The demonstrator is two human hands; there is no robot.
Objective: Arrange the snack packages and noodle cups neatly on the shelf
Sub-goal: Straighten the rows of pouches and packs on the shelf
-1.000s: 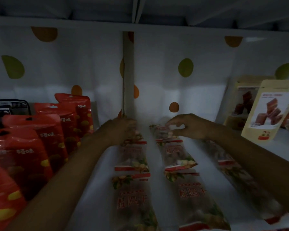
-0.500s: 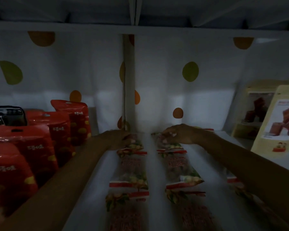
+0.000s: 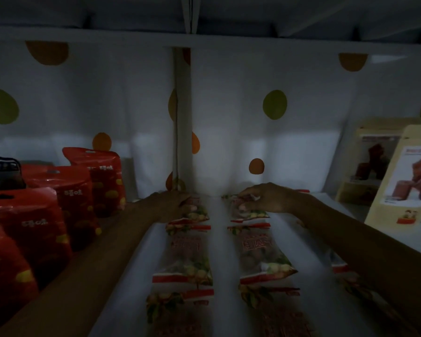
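Note:
Clear snack packets with red strips lie flat in two rows running front to back on the white shelf. My left hand sits on the rearmost packet of the left row, fingers curled over its far left corner. My right hand pinches the far edge of the rearmost packet of the right row. More packets follow toward me in each row, such as a left one and a right one. A third row is mostly hidden under my right forearm. The light is dim.
Red standing pouches fill the left side of the shelf, with a black packet behind them. Yellow pouches stand at the right. A vertical post and a dotted white back panel close the rear; another shelf board runs overhead.
Both hands have stayed on the rearmost packets and dropped slightly lower onto them. The view has moved nearer and tipped up, so the front packets sit lower in frame.

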